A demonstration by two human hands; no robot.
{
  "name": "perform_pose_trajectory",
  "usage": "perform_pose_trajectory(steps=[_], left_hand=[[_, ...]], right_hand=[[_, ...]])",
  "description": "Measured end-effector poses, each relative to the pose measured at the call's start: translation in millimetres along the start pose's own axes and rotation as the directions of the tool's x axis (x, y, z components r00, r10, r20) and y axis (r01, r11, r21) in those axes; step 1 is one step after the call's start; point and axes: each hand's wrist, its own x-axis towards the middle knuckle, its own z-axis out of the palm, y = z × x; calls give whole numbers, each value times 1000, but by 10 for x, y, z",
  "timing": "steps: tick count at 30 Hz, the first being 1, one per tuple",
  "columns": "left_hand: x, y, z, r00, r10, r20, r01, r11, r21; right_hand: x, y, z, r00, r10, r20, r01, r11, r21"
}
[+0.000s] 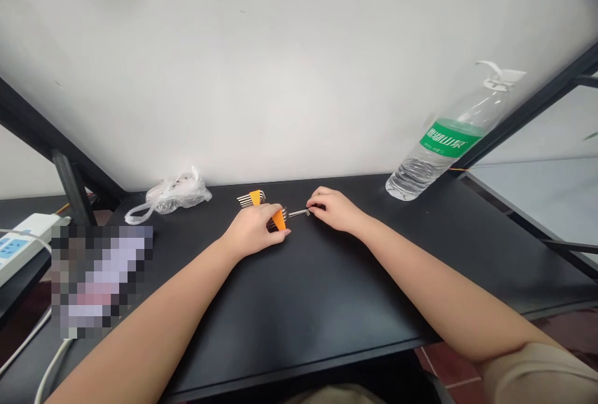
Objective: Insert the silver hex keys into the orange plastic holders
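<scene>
My left hand [255, 230] is closed around an orange hex key holder [279, 220], with several metal keys showing beside its fingers. Just behind that hand, a second orange holder [255, 197] with several hex keys lies on the black tabletop. Between my two hands are thin L-shaped hex keys [299, 212], their bent ends pointing to the right. My right hand [334, 208] has its thumb and forefinger pinched at those bent ends. The exact contact at its fingertips is too small to see clearly.
A large water bottle with a green label [451, 137] stands at the back right. A knotted clear plastic bag [177, 192] lies at the back left. Further left are a blurred-out rectangular object [105, 276], white cables and a power strip [23, 242]. A pale wall [299, 80] rises behind the table.
</scene>
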Motion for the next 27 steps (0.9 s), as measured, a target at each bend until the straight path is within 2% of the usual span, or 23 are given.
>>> perform_pose_trajectory(steps=[13,16,20,22,24,27], left_hand=[[0,-1,-1,1000,-8,17,8,1000,15],[0,-3,-3,1000,-2,20,2,1000,11],[2,-12,10,1000,-1,19,1,1000,11],[2,-23,21,1000,-5,9,5,1000,12],[2,-35,30,1000,-12,0,12,1000,14],[-1,-53,39,999,-31,-7,31,999,21]], right_hand=[[11,-96,18,998,58,18,-57,998,-16],[8,-97,-6,989,142,38,-138,987,-85],[-14,-93,-84,949,296,112,-275,946,-171],[-20,-107,-115,937,328,121,-305,936,-173],[-19,-142,-124,952,286,111,-274,956,-107],[-17,-235,-97,989,94,114,-105,990,98]])
